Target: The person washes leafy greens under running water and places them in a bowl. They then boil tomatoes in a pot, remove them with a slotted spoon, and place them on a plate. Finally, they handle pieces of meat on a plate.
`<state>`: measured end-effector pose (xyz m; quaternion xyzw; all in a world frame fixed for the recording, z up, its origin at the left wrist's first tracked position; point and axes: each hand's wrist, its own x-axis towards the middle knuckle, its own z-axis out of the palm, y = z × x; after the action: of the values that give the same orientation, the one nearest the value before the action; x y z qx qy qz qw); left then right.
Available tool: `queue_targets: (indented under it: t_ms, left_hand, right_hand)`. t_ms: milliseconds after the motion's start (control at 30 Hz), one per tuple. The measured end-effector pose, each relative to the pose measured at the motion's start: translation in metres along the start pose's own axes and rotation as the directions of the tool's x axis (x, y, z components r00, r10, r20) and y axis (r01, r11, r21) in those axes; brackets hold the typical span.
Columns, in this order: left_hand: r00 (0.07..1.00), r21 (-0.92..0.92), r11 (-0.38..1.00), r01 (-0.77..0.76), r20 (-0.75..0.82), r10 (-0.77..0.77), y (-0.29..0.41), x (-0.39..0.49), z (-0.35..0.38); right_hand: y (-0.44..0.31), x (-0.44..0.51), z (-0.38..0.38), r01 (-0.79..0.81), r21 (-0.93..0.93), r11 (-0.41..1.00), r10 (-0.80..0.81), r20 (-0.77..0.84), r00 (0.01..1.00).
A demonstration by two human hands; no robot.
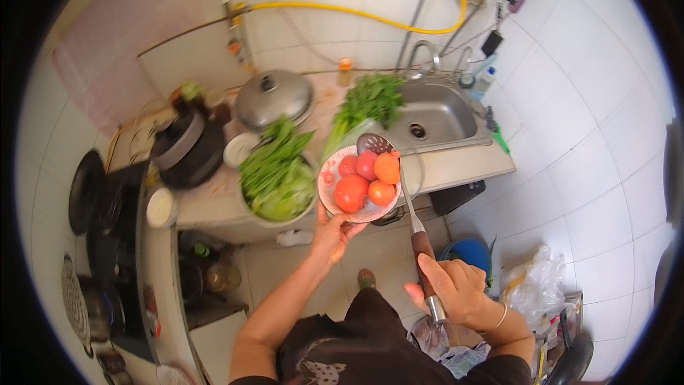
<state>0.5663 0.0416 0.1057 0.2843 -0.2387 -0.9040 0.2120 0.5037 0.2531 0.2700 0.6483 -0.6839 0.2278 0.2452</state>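
My left hand (332,234) grips the near rim of a pink-patterned bowl (327,182), held up in front of the counter. Several tomatoes (351,193) lie in it, along with an orange-skinned, onion-like vegetable (387,168) whose kind I cannot settle. In my right hand (454,289) is the dark wooden handle of a slotted skimmer (375,143). Its perforated head is at the bowl's far rim; whether it touches the rim is unclear. Left of the bowl, a basin (251,216) holds leafy greens (278,171).
A steel sink (449,117) with a faucet (425,56) lies beyond, beside bunched green stalks (368,99). A lidded pan (275,99) and black cookware (187,155) stand on the counter at left. On the floor at right are a blue bucket (467,256) and plastic bags (537,283).
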Motion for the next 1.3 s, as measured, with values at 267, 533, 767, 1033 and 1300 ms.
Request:
queue_targets:
  t_ms: [267, 533, 767, 1033, 1300]
  left_hand:
    - [0.981, 0.074, 0.991, 0.110, 0.149, -0.120, -0.155, 0.189, 0.123]
    - [0.950, 0.226, 0.944, 0.241, 0.145, -0.277, -0.242, 0.265, 0.165]
    - [0.949, 0.261, 0.938, 0.227, 0.157, -0.273, -0.264, 0.281, 0.178]
    - [0.947, 0.265, 0.928, 0.261, 0.115, -0.300, -0.241, 0.290, 0.177]
    - [0.941, 0.289, 0.919, 0.268, 0.127, -0.314, -0.234, 0.269, 0.161]
  right_hand:
    - [0.187, -0.128, 0.023, -0.566, 0.224, 0.793, 0.524, 0.221, 0.822]
    - [0.246, -0.214, 0.063, -0.685, 0.727, -0.054, 0.709, 0.511, 0.487]
    - [0.247, -0.224, 0.102, -0.400, 0.788, -0.468, 0.828, 0.549, 0.113]
    - [0.250, -0.253, 0.155, -0.737, 0.649, 0.192, 0.938, 0.100, 0.332]
    - [0.266, -0.294, 0.156, -0.868, 0.260, 0.423, 0.884, 0.094, 0.458]
